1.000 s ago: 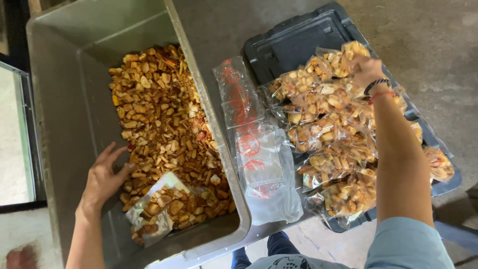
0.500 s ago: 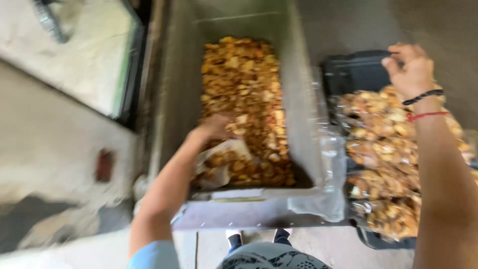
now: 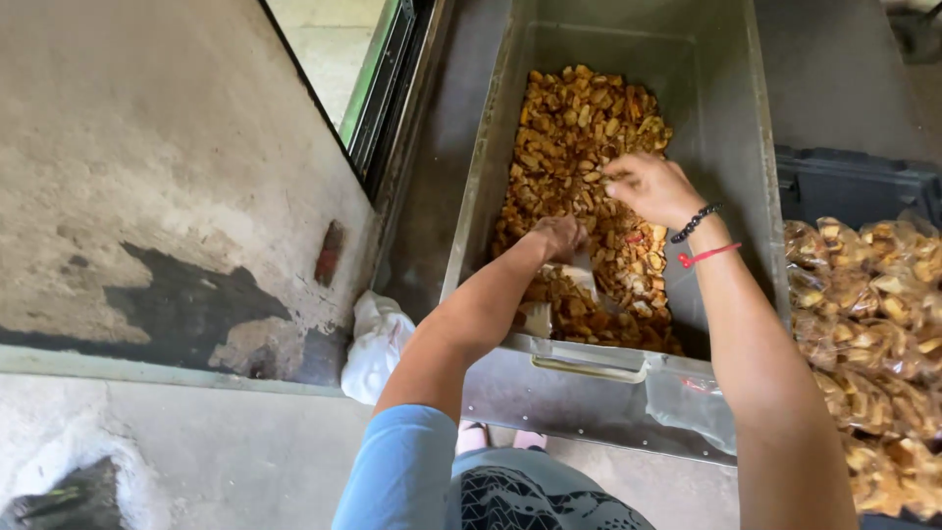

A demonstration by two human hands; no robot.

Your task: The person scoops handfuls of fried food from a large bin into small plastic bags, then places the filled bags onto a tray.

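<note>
A deep grey metal bin [image 3: 728,186] holds a heap of golden-brown fried snack pieces [image 3: 574,137]. My left hand [image 3: 557,236] reaches down into the heap and grips the mouth of a clear plastic bag [image 3: 561,302] partly filled with snacks. My right hand [image 3: 650,186], with a black bead bracelet and a red string at the wrist, hovers over the pieces, fingers curled around a pinch of them, just above the bag.
Filled clear snack bags [image 3: 868,324] lie on a dark crate lid [image 3: 854,182] to the right. A stack of empty clear bags [image 3: 687,397] hangs over the bin's front rim. A white cloth bundle [image 3: 378,344] lies on the concrete floor beside a sliding window frame [image 3: 378,93].
My right hand left the filled bags on the crate and moved into the bin. My left hand went from the heap's edge to the bag. The view swung left.
</note>
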